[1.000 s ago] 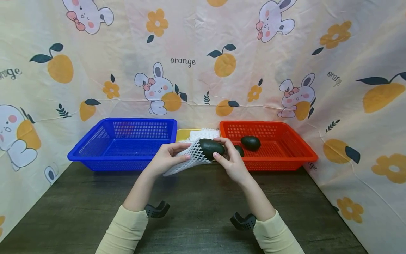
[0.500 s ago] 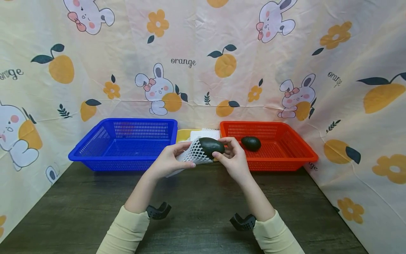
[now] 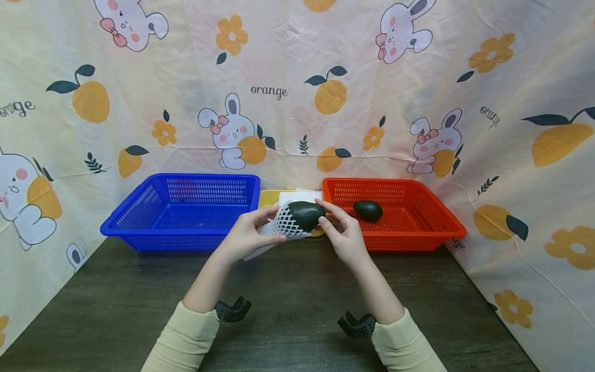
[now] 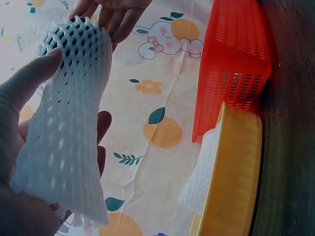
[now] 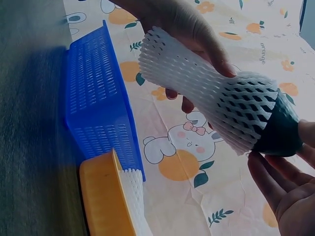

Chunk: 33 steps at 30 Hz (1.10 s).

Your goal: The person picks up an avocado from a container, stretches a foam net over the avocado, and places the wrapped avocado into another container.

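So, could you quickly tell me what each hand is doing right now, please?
Left hand: grips the white foam net sleeve.
Right hand: fingers touch the avocado half inside the sleeve.

Both hands raised mid-air: left (image 3: 246, 235) fingers curled, right (image 3: 344, 235) pinching.

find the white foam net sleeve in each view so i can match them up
Head: foam net sleeve at centre, between both hands, half over the avocado.
Left wrist: fills the left side, held by the left hand.
Right wrist: upper centre to right.
Shared landmark: yellow tray.
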{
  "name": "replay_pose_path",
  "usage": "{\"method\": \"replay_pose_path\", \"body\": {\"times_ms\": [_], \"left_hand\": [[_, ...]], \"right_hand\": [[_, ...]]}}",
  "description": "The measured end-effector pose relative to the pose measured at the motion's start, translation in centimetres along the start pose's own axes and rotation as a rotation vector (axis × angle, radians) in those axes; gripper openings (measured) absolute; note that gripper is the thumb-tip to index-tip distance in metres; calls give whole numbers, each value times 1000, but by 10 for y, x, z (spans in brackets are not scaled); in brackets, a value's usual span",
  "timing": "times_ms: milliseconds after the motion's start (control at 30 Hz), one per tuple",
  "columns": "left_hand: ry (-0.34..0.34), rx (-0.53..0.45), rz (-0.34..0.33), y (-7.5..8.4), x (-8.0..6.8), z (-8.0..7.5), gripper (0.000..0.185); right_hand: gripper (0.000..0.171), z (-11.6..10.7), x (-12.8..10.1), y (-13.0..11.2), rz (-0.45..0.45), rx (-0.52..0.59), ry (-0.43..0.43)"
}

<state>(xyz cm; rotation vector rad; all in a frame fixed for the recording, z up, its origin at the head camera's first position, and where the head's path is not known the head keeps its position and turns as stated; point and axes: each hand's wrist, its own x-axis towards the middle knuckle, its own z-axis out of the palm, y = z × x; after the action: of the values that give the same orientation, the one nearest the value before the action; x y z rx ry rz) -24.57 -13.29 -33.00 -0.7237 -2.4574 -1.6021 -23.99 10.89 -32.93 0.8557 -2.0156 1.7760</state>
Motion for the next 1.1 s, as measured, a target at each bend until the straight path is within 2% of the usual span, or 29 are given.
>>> {"method": "replay_pose_path", "body": {"times_ms": [133,367,500,800,1100], "left_hand": [[2,16,4,1,0,0,68],[5,29,14,2,-1,-2,67],[2,30,10,3,-1,-2,67],[14,21,26,4,-1,-2,68],[17,60,31,5,-2,-2,70]], "right_hand": [[39,0,0,-1,8,-26,6],[31,1,0,2,41,30,47],[29,1,0,2,49,17,58],[28,6,-2,-26,-36,-13,86],[25,4,-3,-27,-43,-31,76]]}}
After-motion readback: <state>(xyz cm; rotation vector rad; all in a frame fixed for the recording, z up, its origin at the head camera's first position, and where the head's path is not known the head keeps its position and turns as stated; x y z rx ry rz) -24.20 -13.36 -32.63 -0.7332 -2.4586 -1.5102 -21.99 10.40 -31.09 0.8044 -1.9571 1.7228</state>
